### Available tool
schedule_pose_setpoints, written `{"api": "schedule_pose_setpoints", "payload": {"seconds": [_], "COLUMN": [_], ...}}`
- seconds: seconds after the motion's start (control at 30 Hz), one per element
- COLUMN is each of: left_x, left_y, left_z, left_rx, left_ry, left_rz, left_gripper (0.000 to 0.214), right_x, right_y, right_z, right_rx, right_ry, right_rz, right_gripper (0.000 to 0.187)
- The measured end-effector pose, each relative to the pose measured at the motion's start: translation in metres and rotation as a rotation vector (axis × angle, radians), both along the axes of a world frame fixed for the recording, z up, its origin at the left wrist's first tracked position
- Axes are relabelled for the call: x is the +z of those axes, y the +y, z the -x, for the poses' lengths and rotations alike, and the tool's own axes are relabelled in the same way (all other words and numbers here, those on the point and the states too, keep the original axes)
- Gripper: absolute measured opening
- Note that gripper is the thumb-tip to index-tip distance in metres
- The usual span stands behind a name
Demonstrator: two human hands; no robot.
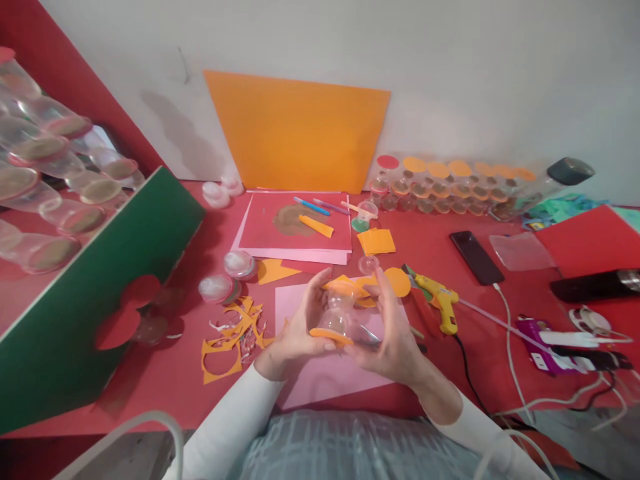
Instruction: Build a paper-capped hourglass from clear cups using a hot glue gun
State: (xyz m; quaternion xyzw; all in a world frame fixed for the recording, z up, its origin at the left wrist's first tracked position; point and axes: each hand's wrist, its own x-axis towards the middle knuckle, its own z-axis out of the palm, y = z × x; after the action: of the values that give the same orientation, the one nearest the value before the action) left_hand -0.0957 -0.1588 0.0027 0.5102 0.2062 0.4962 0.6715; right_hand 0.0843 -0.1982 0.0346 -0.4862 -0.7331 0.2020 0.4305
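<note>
A small clear plastic hourglass (339,313) with an orange paper disc at each end is between my hands, slightly tilted. My left hand (305,321) grips it, fingers by the upper disc and thumb against the lower orange disc (331,336). From the other side my right hand (389,337) curls around it, thumb at the lower disc and fingers near the upper one. Beneath them lies a pink paper sheet (320,383). Just beyond my right fingers are a loose orange disc (399,283) and a clear round plastic piece (369,265).
Right: yellow glue gun (437,300), phone (477,257), purple power strip (540,350) with cables. Left: orange paper scraps (235,333), clear cups (218,289), and a green board (100,293). Behind: a row of orange-topped hourglasses (450,187), an orange sheet (300,133) and markers (313,206).
</note>
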Motion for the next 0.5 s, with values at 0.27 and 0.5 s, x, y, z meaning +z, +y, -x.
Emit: {"api": "schedule_pose_setpoints", "payload": {"seconds": [0.27,0.5], "left_x": [0.008,0.025], "left_y": [0.001,-0.003], "left_z": [0.015,0.015], "left_rx": [0.145,0.158], "left_ry": [0.027,-0.112], "left_rz": [0.144,0.421], "left_gripper": [0.092,0.076], "right_x": [0.014,0.006], "right_y": [-0.004,-0.041], "right_z": [-0.044,-0.084], "right_rx": [-0.029,-0.154], "right_ry": [0.178,-0.185], "right_rz": [0.022,0.017], "right_gripper": [0.085,0.039]}}
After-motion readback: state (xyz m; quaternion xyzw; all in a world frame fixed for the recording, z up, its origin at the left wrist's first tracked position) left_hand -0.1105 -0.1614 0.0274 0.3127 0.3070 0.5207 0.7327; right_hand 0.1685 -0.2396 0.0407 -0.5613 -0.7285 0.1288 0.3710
